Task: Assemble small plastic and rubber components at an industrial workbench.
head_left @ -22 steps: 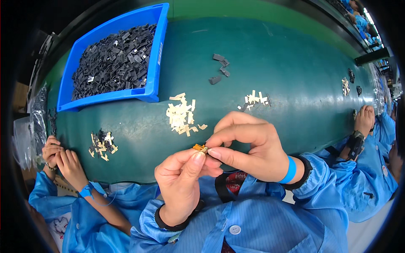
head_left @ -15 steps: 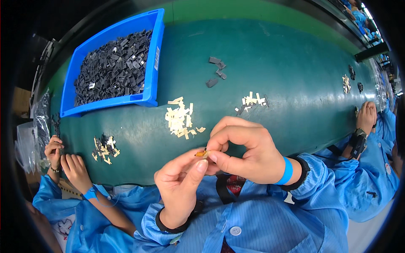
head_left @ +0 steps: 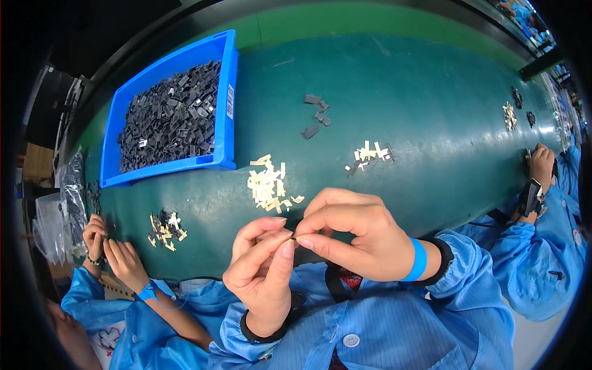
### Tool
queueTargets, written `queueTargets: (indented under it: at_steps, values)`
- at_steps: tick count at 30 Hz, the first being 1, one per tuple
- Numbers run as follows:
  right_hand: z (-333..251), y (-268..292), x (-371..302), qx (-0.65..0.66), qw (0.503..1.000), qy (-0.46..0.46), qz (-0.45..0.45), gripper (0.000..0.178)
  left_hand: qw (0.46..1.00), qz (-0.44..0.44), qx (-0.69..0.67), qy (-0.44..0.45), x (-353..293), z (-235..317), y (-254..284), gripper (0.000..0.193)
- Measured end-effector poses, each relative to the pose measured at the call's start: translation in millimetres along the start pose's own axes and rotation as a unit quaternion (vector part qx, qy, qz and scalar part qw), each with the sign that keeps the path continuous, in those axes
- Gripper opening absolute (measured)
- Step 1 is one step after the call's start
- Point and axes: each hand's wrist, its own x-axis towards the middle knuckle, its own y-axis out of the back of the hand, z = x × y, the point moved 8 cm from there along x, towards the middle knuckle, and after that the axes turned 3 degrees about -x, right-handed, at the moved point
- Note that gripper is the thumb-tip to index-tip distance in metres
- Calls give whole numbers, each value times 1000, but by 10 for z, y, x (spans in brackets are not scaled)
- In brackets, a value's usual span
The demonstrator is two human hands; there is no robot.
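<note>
Left hand point(head_left: 262, 271) and right hand point(head_left: 354, 237) now press fingertips together; the small brass-coloured part seen earlier is almost hidden, apparently seated, above the green table's point(head_left: 401, 92) near edge.

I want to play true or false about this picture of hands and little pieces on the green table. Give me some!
1. The blue plastic bin is full of small black parts. True.
2. The left hand and right hand pinch one tiny tan piece together. True.
3. The right wrist wears a red band. False: the wristband is blue.
4. The pile of small cream-coloured strips lies inside the bin. False: it lies on the green table surface, beside the bin.
5. A few loose dark grey parts lie on the table. True.
</note>
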Motion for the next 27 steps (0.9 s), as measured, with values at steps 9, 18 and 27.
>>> queueTargets:
  at_steps: [9,18,27]
  values:
    - [18,-24,-10,-9,997,7,71,4,994,-25,-79,71,-30,-129,-43,15]
    - [-84,93,250,-81,997,3,9,3,895,-11,-394,206,2,-314,34,12]
    - [176,11,587,-236,972,26,5,7,914,64,287,-280,-7,518,522,11]
